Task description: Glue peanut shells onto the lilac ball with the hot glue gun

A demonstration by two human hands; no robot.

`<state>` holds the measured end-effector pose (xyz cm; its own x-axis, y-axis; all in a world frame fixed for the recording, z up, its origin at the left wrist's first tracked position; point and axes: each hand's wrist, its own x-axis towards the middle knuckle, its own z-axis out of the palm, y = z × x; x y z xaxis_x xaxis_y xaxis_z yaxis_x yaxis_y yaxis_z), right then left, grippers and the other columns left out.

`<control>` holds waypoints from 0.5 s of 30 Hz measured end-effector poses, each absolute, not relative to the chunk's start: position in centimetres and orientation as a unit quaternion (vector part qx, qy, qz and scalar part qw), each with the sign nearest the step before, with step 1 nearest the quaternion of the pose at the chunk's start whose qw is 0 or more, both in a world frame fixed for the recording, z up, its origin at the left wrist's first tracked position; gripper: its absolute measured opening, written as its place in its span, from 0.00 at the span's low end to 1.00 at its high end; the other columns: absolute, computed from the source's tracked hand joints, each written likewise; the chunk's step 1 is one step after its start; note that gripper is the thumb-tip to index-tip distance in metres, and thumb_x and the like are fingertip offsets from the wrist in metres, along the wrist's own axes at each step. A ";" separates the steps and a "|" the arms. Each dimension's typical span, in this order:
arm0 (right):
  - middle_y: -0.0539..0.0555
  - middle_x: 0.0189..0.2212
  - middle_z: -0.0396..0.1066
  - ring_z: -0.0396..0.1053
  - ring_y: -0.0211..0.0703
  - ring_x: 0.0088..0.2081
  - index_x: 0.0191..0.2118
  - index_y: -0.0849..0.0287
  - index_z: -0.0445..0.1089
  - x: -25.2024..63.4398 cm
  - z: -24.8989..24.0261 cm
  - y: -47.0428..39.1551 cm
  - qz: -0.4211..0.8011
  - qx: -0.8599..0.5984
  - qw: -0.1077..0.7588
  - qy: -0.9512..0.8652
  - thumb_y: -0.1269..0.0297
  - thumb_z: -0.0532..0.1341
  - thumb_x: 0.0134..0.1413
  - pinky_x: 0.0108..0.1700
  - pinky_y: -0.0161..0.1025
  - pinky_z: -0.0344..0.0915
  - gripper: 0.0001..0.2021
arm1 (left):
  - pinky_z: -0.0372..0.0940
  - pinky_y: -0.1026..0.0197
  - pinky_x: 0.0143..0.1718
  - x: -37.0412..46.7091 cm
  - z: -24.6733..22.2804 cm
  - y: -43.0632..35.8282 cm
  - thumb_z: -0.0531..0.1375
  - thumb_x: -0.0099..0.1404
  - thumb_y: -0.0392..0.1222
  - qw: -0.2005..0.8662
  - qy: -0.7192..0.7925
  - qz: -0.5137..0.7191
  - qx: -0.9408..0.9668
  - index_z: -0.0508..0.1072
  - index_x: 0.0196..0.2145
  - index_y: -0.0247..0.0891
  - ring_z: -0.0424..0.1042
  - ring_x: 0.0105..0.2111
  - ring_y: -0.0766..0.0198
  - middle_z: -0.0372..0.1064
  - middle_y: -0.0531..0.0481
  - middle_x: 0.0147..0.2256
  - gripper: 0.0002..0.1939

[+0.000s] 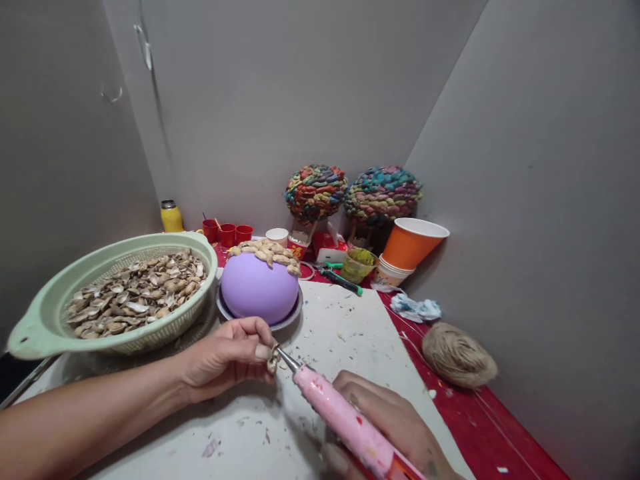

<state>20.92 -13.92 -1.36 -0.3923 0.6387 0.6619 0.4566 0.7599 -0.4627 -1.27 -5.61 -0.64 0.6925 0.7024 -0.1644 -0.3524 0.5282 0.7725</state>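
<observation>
At lower centre, your left hand [225,355] pinches a peanut shell [272,364], apparently steadying it for the glue gun [343,415] your right hand [395,417] grips.

Left hand [227,355] pinching shell [273,361], right hand [393,415] gripping glue gun [345,419]

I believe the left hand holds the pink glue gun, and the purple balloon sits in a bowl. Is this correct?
Not the left hand: the head view shows the right hand holding the glue gun. The purple balloon does sit in a bowl.
</observation>
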 end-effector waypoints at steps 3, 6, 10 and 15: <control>0.47 0.22 0.59 0.61 0.39 0.23 0.31 0.54 0.57 21.2 -1.8 -13.9 0.119 -0.322 0.422 -0.839 0.72 0.58 0.54 0.24 0.36 0.58 0.08 | 0.69 0.65 0.30 -1.3 -0.6 -5.7 0.71 0.50 0.33 0.838 0.236 0.313 0.380 0.74 0.30 0.33 0.71 0.25 0.69 0.72 0.50 0.27 0.11; 0.48 0.22 0.60 0.62 0.40 0.24 0.31 0.54 0.58 21.5 -2.3 -13.9 0.111 -0.331 0.398 -0.848 0.73 0.58 0.54 0.25 0.37 0.58 0.08 | 0.69 0.65 0.31 -1.4 -0.5 -5.7 0.71 0.50 0.33 0.830 0.239 0.318 0.390 0.73 0.30 0.33 0.71 0.26 0.69 0.72 0.51 0.27 0.11; 0.48 0.22 0.60 0.61 0.39 0.23 0.32 0.55 0.58 21.7 -2.5 -13.9 0.102 -0.332 0.390 -0.853 0.73 0.59 0.53 0.25 0.36 0.57 0.08 | 0.68 0.66 0.31 -1.4 -0.3 -5.7 0.71 0.50 0.34 0.821 0.247 0.330 0.395 0.73 0.29 0.33 0.71 0.25 0.69 0.71 0.51 0.27 0.11; 0.49 0.23 0.61 0.61 0.39 0.23 0.31 0.54 0.58 21.8 -2.9 -13.6 0.099 -0.330 0.379 -0.859 0.72 0.59 0.52 0.24 0.36 0.56 0.08 | 0.67 0.66 0.32 -1.3 -0.1 -5.7 0.72 0.48 0.35 0.805 0.264 0.343 0.406 0.72 0.29 0.33 0.70 0.26 0.70 0.71 0.52 0.27 0.13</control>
<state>21.76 -13.64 -2.86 -0.4947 0.6421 0.5857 0.4914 0.7625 -0.4209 -1.32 -5.68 -0.06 0.6253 0.7665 -0.1464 -0.3373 0.4347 0.8350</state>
